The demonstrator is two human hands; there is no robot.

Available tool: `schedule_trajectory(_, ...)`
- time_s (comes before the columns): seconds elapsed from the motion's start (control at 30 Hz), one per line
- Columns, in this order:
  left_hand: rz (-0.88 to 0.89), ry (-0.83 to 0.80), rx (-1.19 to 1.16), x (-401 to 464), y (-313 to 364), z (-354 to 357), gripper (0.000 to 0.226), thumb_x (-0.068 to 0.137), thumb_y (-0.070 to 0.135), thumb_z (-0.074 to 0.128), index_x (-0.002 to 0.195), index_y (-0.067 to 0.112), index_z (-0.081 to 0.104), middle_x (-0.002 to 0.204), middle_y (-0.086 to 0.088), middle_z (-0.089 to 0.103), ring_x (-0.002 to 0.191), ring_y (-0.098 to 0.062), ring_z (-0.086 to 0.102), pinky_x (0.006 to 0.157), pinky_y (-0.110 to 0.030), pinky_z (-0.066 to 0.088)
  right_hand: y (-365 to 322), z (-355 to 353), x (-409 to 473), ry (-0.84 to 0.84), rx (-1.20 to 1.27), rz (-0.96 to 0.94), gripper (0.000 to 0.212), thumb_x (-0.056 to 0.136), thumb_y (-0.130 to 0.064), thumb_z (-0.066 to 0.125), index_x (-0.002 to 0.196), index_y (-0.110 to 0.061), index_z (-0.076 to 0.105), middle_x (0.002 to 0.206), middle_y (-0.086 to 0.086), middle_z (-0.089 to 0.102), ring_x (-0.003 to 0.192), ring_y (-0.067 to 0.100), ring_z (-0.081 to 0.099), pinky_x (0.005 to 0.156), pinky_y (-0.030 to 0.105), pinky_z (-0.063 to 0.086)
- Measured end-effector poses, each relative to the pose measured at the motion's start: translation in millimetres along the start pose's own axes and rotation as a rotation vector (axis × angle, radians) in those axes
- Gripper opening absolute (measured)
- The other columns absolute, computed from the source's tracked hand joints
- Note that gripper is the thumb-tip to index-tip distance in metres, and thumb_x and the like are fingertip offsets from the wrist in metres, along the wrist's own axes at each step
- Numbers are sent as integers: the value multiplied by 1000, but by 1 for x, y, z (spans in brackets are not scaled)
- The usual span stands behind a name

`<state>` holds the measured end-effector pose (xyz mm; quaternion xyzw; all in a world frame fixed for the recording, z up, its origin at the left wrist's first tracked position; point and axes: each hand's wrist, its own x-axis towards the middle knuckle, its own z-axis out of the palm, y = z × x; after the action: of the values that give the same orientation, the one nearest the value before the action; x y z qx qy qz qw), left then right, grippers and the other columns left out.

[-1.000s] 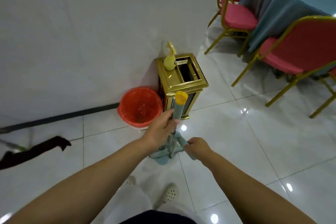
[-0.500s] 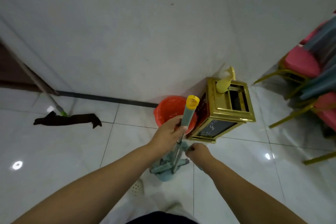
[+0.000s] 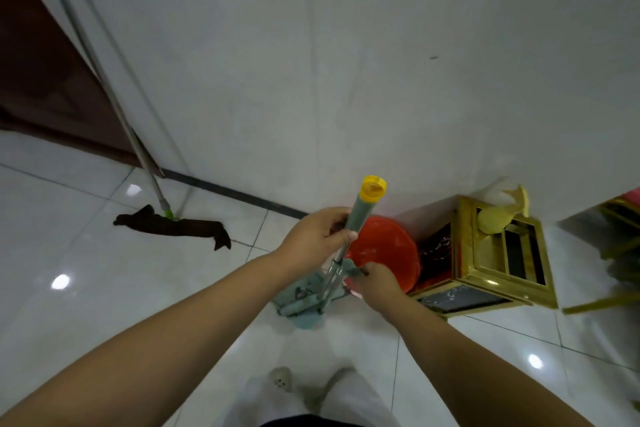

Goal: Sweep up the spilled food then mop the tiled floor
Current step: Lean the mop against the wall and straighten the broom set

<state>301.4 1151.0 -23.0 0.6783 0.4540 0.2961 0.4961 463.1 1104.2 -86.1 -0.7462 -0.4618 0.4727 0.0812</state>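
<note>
Against the white wall (image 3: 346, 62), at the right, an orange bucket (image 3: 388, 253) stands on the tiled floor (image 3: 86, 288) touching a gold-framed bin (image 3: 485, 274). Whatever the bucket holds is hidden by the hands and its own rim, so its contents cannot be told. The bin's top has dark rectangular openings, and a yellow bottle (image 3: 495, 218) rests on that top at the wall side; nothing inside the bin can be made out.

Just in front of the bucket, a teal dustpan and broom set (image 3: 304, 302) sits low on the tiles. Its handle (image 3: 360, 215) rises toward the camera, grey-green with a yellow cap. The left hand (image 3: 315, 236) is wrapped around this handle below the cap, fingers curled closed and thumb pressed along the shaft. The right hand (image 3: 374, 281) sits lower, fingers pinched on a small teal part near the metal rods — exactly which part is too blurred to tell.

Over to the left, a mop (image 3: 173, 225) with a dark cloth head lies flat on the floor, its pole leaning up along the wall beside a brown door (image 3: 41, 80). A dark skirting strip (image 3: 235, 198) marks the wall's foot. Between mop and dustpan the glossy tiles lie open; the left and near floor is bare too. At the bottom edge, pale shoes (image 3: 280, 381) show, blurred.
</note>
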Motion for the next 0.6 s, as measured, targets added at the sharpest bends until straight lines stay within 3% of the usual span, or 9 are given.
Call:
schedule_trajectory(0.07,-1,8,-5,13,-1,-15,23,87,20,63,107,31,64,89,27,63,82,17,57,75,-4,44,-16,-2,14,15,-61,-25,34,94,-42,53,89,-9,63,93,10,67,86,25,60,67,28,41)
schedule_trajectory(0.17,-20,24,-10,35,-1,-32,23,86,16,65,102,31,60,88,24,64,83,11,59,79,-12,47,-37,-8,38,42,-168,-76,42,94,-47,50,88,-8,65,91,10,68,88,27,63,66,28,41)
schedule_trajectory(0.3,-43,54,-34,67,-2,-47,25,86,10,64,108,21,62,96,10,66,89,-3,60,83,-26,51,-58,-22,73,40,-153,-111,29,94,-35,56,73,-15,57,77,2,61,69,16,57,47,14,33)
schedule_trajectory(0.43,-99,124,-81,102,-3,-57,26,88,6,61,108,23,59,94,11,64,90,-9,61,86,-33,53,-77,-39,111,-28,-200,-142,28,94,-27,56,99,-3,68,89,6,67,84,21,62,69,22,40)
schedule_trajectory(0.6,-144,229,-5,147,-10,-71,29,90,8,57,120,12,59,103,2,64,94,-10,59,78,-5,45,-108,-47,151,-97,-222,-159,30,92,-27,56,110,-5,68,107,12,70,100,25,64,88,29,49)
